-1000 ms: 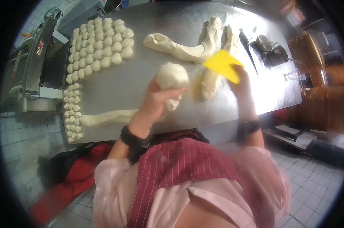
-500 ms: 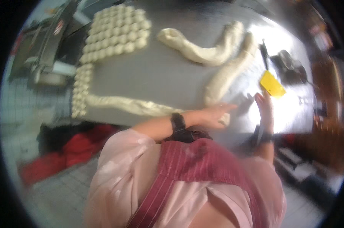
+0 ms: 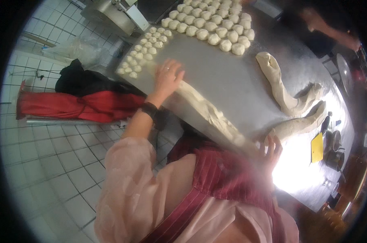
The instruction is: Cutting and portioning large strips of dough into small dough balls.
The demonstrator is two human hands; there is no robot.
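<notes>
the portioning looks partly done: many larger dough balls (image 3: 209, 26) sit in close rows at the far side of the desk (image 3: 203, 67), with smaller dough balls (image 3: 143, 52) grouped by its left end, while a long dough rope (image 3: 211, 111) and two thick dough lengths, a bent one (image 3: 288, 95) and a straighter one (image 3: 299, 126), remain undivided. the rope lies along the near edge, pale and soft-looking, creased and lumpy through its middle. the left grip (image 3: 167, 77) rests palm down over its left end, fingers loosely spread rather than closed; the right grip (image 3: 271, 154) is at its other end (blurred, so i cannot tell whether it grasps anything). a yellow scraper (image 3: 316, 148) lies apart, beyond the right grip.
</notes>
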